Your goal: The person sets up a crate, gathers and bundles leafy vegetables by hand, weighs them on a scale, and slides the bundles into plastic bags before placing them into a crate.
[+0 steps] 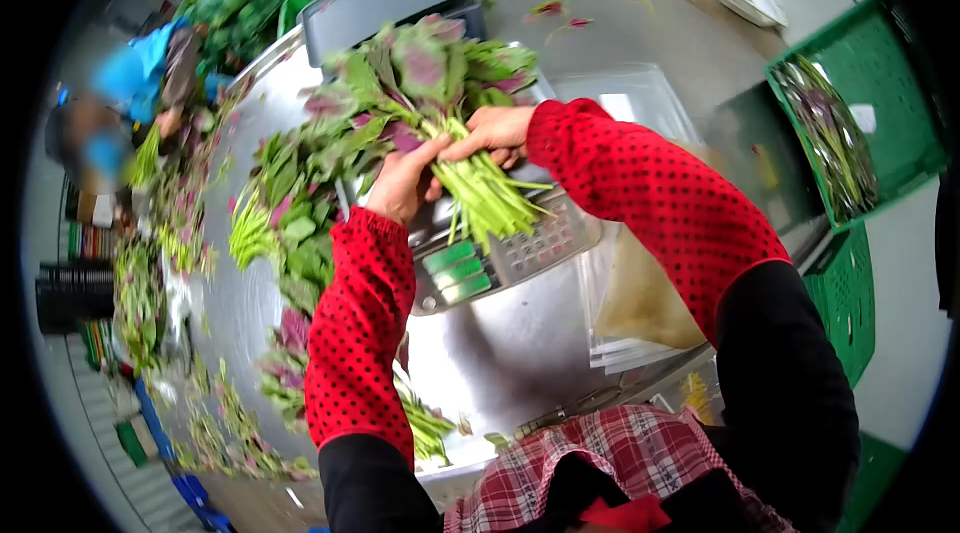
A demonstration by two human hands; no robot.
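A bunch of amaranth (488, 195), with green and purple leaves and pale green stems, is held over a digital scale (541, 245). My left hand (402, 183) is closed around the near left side of the stems. From the right, my right hand (492, 133) grips the same bunch just below its leaves. The cut stem ends point towards me and hang over the scale's keypad and green display. Most of the weighing plate is hidden under the bunch and my hands.
More leafy bunches (300, 233) lie along the left of the steel table (500, 353). Clear plastic bags (640, 308) are right of the scale. A green crate (905, 123) with bagged greens stands at the right. Across the table is another person (150, 63).
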